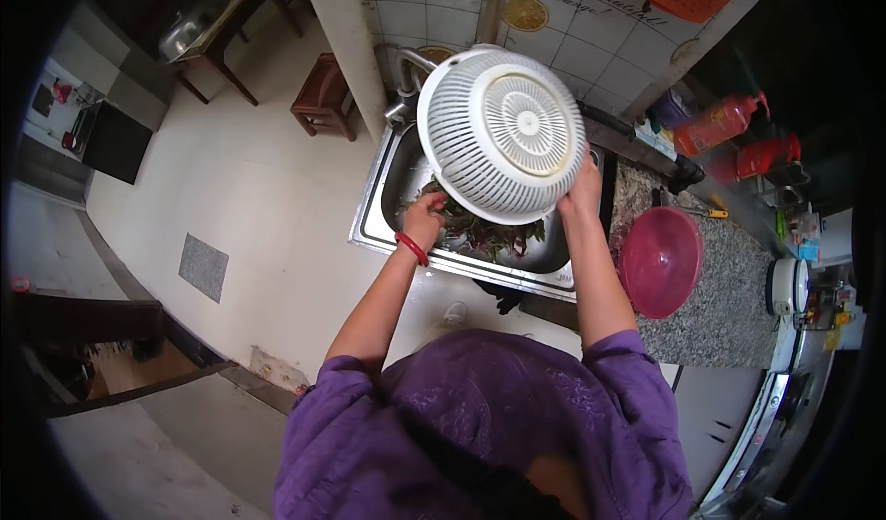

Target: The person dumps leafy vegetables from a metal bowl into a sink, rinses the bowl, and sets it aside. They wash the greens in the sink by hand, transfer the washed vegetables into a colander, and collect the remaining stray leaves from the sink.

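Right hand (581, 191) grips colander (526, 119), its four o'clock | left hand (425, 220) curled, greens' (503, 239) nine o'clock, hold unclear | best kept over sink (498, 276)

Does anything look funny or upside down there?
Yes, the white basket is tipped over the sink with its base facing up, held by the right hand; baskets usually stand base down. Leafy greens lie loose in the sink.
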Motion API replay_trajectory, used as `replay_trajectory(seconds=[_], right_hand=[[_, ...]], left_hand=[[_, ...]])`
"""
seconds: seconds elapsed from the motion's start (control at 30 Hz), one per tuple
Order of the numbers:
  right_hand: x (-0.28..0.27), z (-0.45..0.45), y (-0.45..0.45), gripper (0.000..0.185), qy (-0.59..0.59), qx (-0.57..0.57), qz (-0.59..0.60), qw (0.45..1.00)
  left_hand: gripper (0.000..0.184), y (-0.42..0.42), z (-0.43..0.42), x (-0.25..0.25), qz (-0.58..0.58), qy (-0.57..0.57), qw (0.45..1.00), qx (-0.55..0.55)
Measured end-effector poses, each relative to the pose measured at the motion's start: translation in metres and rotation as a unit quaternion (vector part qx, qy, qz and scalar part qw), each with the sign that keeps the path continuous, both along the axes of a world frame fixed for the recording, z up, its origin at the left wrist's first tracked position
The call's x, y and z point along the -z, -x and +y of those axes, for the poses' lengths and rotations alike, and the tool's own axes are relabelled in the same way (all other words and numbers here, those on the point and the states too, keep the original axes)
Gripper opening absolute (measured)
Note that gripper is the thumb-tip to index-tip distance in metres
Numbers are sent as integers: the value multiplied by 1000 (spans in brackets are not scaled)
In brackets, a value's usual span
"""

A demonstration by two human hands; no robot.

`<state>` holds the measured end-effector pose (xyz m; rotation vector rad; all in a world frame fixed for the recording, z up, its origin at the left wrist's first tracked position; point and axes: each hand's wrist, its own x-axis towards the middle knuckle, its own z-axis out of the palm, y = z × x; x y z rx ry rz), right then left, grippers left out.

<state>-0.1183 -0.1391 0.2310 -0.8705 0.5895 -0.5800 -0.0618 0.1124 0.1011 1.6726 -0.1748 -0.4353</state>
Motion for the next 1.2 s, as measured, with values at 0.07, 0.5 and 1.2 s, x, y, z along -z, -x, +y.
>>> replay_trajectory(seconds=[0.07,0.5,1.2], right_hand=[[-19,1,19,38,-20,3,-18,1000],[-101,-4,195,16,814,-179,106,542],[-33,-85,295,14,696,58,443,562]], left_hand=[[29,9,2,-29,103,17,994,7],[32,44,-29,-24,-135,-178,967,118],[33,172,-184,-58,232,36,919,318]])
